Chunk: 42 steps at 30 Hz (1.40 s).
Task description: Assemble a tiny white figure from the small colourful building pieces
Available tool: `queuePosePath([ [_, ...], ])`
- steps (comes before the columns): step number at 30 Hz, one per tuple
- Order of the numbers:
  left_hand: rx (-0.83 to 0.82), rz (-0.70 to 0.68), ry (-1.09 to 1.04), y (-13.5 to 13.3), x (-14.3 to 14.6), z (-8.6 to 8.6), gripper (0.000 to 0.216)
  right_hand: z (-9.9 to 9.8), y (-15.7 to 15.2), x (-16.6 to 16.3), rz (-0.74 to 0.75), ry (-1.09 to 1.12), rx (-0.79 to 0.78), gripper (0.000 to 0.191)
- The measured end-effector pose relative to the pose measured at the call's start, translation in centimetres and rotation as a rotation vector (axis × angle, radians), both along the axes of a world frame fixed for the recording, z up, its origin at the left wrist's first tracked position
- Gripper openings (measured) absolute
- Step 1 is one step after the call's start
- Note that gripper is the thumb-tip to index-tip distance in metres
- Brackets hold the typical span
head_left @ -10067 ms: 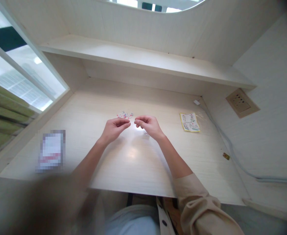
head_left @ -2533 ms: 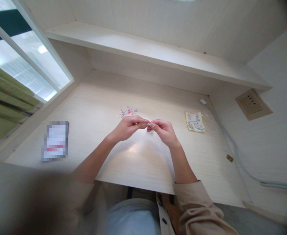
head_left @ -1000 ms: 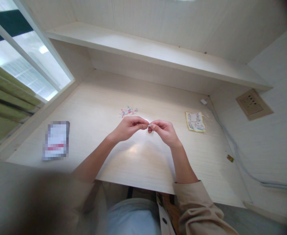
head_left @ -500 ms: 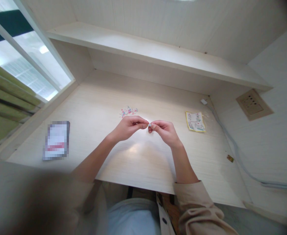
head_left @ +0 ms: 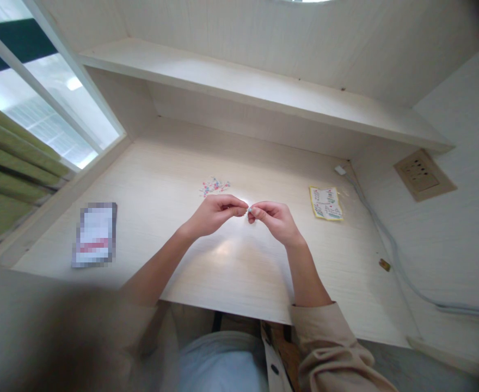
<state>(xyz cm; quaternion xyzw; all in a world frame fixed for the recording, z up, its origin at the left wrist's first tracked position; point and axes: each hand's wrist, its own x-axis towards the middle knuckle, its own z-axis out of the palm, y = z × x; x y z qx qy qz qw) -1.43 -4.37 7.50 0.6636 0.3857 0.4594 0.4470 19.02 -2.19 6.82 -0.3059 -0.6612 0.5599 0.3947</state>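
My left hand (head_left: pixel 214 212) and my right hand (head_left: pixel 272 219) meet fingertip to fingertip above the middle of the pale wooden desk (head_left: pixel 182 179). Both are closed in a pinch. A tiny light bead-like piece (head_left: pixel 248 208) shows between the fingertips; which hand grips it I cannot make out. A small heap of pink and blue beads (head_left: pixel 214 186) lies on the desk just beyond my left hand, apart from it.
A yellow-edged printed card (head_left: pixel 325 203) lies to the right. A blurred card (head_left: pixel 94 234) sits at the left. A grey cable (head_left: pixel 386 239) runs along the right wall from a white plug, below a wall socket (head_left: pixel 424 175). A shelf (head_left: pixel 264 90) spans the back.
Since ten seconds ago my hands have come together, fingertips now touching. Over the last second they have hardly moved.
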Motion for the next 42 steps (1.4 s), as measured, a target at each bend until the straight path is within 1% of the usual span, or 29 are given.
queuePosePath([
  [8,-0.028,0.009,-0.018,-0.03,0.06,-0.02,0.014,0.12,-0.11,0.09,0.008,0.010,-0.001,0.021],
  [16,-0.044,-0.007,-0.033,0.04,0.03,-0.19,0.016,0.16,-0.10,0.01,-0.001,0.000,0.004,0.023],
  [21,-0.045,0.007,-0.045,-0.03,0.17,-0.09,0.014,0.06,-0.06,-0.06,-0.022,0.004,0.012,0.023],
  [27,-0.070,0.019,-0.108,-0.27,0.53,0.27,0.013,-0.20,-0.03,-0.13,-0.039,-0.025,-0.003,0.026],
  [33,-0.056,0.040,-0.069,-0.21,0.28,0.66,0.013,-0.16,-0.18,-0.15,-0.042,0.075,-0.037,0.022],
  [37,-0.078,0.027,-0.086,-0.32,0.21,0.65,0.014,0.01,-0.29,-0.26,-0.031,0.063,-0.054,0.025],
  [42,-0.066,0.006,-0.073,-0.30,0.28,0.58,0.018,0.12,-0.36,-0.31,-0.048,0.041,-0.044,0.029],
])
